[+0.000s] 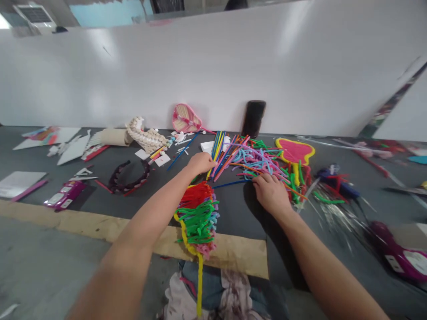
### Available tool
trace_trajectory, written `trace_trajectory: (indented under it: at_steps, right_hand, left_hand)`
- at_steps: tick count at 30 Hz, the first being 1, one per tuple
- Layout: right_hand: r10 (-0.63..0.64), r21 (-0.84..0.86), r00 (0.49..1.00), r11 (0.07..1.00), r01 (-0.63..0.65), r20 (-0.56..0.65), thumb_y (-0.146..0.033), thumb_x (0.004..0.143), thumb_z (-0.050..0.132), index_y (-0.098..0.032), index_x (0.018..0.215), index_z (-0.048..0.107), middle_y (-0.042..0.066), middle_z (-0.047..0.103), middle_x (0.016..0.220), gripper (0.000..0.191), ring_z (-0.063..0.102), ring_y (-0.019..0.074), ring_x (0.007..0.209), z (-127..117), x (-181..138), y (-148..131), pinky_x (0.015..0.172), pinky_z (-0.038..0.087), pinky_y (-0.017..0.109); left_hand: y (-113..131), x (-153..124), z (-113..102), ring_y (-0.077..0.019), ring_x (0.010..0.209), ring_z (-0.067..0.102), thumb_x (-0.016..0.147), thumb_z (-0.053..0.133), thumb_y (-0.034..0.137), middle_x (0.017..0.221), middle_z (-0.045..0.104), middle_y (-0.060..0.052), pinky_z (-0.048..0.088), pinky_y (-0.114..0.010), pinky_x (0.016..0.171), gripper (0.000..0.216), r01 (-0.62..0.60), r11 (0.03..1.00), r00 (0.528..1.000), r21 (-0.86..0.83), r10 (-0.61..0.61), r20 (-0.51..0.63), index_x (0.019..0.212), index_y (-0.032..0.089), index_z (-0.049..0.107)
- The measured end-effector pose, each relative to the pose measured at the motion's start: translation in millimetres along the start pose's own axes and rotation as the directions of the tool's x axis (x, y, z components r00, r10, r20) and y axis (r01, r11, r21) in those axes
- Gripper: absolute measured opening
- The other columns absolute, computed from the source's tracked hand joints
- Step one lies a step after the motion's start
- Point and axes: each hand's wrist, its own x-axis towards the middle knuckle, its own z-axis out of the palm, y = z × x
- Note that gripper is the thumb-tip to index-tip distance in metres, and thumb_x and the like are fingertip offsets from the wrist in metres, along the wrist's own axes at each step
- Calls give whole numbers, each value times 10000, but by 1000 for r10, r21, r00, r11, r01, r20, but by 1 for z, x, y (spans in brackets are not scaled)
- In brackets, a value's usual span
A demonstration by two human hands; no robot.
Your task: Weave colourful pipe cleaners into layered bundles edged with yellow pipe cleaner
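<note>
My left hand (pixel 201 164) is closed, fingertips pressed together at the lower end of a bundle of straight pipe cleaners (pixel 218 149) in yellow, blue and purple. What it pinches, if anything, is hidden. My right hand (pixel 271 193) has bent fingers closed on the right end of a dark blue pipe cleaner (pixel 231 183), at the edge of a tangled heap of cut pipe cleaners (pixel 255 160). Below my left wrist lies a craft piece (pixel 198 220) packed with red, green and pink pipe cleaner lengths, with a yellow outline and a yellow stem hanging past the table edge.
Behind the heap, a dark phone (pixel 254 118) leans on the white panel (pixel 213 66). A pink fan-shaped piece (pixel 187 119) stands left of it; a pink-and-yellow one (pixel 295 151) lies right. A dark headband (pixel 129 178) and purple glue guns (pixel 66 194) flank the work area.
</note>
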Motion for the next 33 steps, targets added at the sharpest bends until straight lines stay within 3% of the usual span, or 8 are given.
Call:
trace_trajectory:
  at_steps: [5,10,16,20,23,26,30,33]
  right_hand:
    - [-112,225,971,961,160,-212,-237,952,431,-183,999,681,96,668,1051,259,571,237,983,-1,-3,3,859,435,371]
    - [-168,341,937,900,273,-307,-162,926,421,-185,995,677,108,654,1027,266,571,248,993,-3,-3,2,895,471,414]
    - [-55,386,823,864,323,-565,-190,912,471,-225,1237,546,131,585,1180,336,527,285,1140,-22,-10,-9,968,439,516]
    - [-105,324,752,857,400,-651,-252,899,541,-245,1260,531,121,558,1256,361,430,312,1297,-41,-23,-20,1046,376,547]
    - [-230,367,782,783,502,-579,-234,934,461,-241,1220,590,102,618,1201,314,568,239,1157,-47,-34,-27,941,494,403]
    - [-269,455,843,744,489,-466,-217,954,370,-251,1179,643,66,690,984,355,661,145,834,-46,-41,-30,691,524,243]
    - [-64,556,891,761,335,-450,-300,951,417,-211,1190,639,73,690,901,339,644,157,740,-44,-36,-27,629,485,250]
    - [87,646,897,724,242,-434,-375,950,441,-201,1174,622,68,691,868,336,631,179,719,-41,-29,-24,641,485,281]
  left_hand:
    - [1,18,7,-175,530,558,579,710,164,373,457,11,396,-268,573,237,116,992,984,-50,-108,140,422,177,533]
    - [-1,8,-19,-106,447,489,731,631,244,518,554,-3,400,-242,502,170,152,963,983,-223,-125,131,617,162,536]
    - [26,-40,-56,-65,452,388,866,466,246,573,472,49,316,-184,473,118,9,944,996,-330,-37,-80,799,171,527]
    - [63,-104,-50,-98,555,481,802,578,235,603,562,26,337,-211,544,110,-258,961,950,-102,272,152,789,153,650]
    - [89,-144,-42,-115,598,507,819,579,238,644,593,22,356,-227,597,126,-317,938,907,-143,344,242,809,163,680]
    - [95,-169,-42,-137,652,557,834,596,270,700,616,11,399,-240,653,144,-275,935,947,-225,304,106,904,174,677]
    - [64,-203,-37,-252,1092,559,748,720,293,1135,605,-63,384,-365,1000,432,-222,970,948,-104,189,-256,1148,215,579]
    - [30,-236,-9,-354,1260,435,609,826,337,1269,530,-120,288,-497,1097,685,-135,990,973,36,139,-182,1213,230,523]
